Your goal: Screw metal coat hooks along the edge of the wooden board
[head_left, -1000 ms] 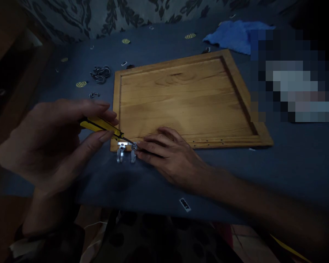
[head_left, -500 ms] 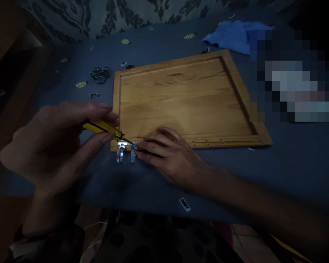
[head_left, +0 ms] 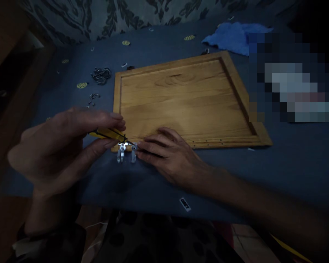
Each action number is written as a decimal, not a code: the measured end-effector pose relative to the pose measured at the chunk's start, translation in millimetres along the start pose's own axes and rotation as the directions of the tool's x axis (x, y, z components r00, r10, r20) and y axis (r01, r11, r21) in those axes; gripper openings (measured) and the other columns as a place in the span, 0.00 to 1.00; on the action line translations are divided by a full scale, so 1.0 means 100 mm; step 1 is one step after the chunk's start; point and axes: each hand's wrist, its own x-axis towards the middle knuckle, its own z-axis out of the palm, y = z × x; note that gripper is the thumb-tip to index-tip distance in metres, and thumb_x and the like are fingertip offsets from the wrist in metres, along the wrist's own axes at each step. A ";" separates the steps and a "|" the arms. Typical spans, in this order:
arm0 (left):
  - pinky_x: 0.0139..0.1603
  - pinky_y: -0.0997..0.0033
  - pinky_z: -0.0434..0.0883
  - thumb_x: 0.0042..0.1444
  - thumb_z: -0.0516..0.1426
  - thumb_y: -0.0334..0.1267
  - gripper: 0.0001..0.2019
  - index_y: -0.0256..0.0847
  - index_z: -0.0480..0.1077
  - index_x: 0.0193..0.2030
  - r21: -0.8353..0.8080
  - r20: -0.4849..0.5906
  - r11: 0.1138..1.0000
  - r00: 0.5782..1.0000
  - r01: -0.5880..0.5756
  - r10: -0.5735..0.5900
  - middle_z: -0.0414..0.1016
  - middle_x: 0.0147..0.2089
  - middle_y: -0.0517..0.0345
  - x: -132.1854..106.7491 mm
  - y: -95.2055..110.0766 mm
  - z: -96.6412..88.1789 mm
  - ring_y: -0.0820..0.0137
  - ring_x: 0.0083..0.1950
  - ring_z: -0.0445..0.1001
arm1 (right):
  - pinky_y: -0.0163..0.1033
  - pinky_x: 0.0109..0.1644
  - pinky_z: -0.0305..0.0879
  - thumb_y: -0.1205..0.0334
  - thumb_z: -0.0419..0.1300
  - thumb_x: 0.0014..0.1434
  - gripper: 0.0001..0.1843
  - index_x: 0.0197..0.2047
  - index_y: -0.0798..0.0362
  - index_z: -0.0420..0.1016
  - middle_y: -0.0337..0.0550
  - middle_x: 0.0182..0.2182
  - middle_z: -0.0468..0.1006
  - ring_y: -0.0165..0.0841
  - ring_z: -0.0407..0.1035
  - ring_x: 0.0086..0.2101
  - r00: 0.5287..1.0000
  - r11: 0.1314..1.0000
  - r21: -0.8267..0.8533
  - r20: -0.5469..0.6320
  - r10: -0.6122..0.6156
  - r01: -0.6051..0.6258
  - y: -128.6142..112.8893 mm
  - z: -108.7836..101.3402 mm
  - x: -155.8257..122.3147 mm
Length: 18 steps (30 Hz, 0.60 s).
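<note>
My left hand is closed around the yellow and black handle of a screwdriver. The screwdriver slants down to the right, its tip at the base of a silver metal hook on the near left edge of a framed wooden panel. A second metal hook sits just left of it, also jutting past the edge. My right hand lies over the panel's near edge, fingertips pressed at the right hook's base. Its thumb and the exact grip are partly hidden.
Left of the panel lie a pile of metal hooks and several small screws on the blue-grey tablecloth. A blue cloth is at the back right. Beside it, a blurred-out area covers the right side.
My left hand and the screwdriver handle have shifted slightly right and down, while the tip stays at the right hook. My right hand and the panel hold almost still.
</note>
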 end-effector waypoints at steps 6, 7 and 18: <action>0.40 0.61 0.84 0.55 0.67 0.29 0.22 0.61 0.79 0.52 0.023 0.012 0.998 0.998 -0.060 0.060 0.85 0.45 0.66 -0.01 0.00 0.02 0.65 0.42 0.84 | 0.54 0.65 0.60 0.66 0.51 0.74 0.16 0.55 0.51 0.78 0.40 0.54 0.83 0.40 0.69 0.55 0.999 1.000 -0.027 -0.041 -0.005 0.004 0.00 0.02 0.01; 0.40 0.61 0.85 0.56 0.67 0.29 0.22 0.60 0.79 0.53 0.021 0.002 0.997 0.997 -0.079 0.079 0.85 0.45 0.66 -0.01 0.00 0.03 0.64 0.42 0.84 | 0.55 0.65 0.60 0.66 0.51 0.74 0.15 0.55 0.51 0.78 0.41 0.54 0.83 0.40 0.70 0.55 0.999 1.000 -0.028 -0.046 -0.008 0.007 0.00 0.02 0.01; 0.39 0.56 0.87 0.54 0.69 0.31 0.21 0.58 0.80 0.53 -0.011 -0.022 0.997 0.997 -0.074 0.074 0.85 0.44 0.64 0.00 -0.04 0.01 0.61 0.41 0.84 | 0.56 0.65 0.60 0.68 0.54 0.72 0.14 0.55 0.50 0.78 0.41 0.54 0.83 0.40 0.70 0.56 1.000 1.000 -0.011 -0.020 0.003 -0.003 -0.01 0.01 0.02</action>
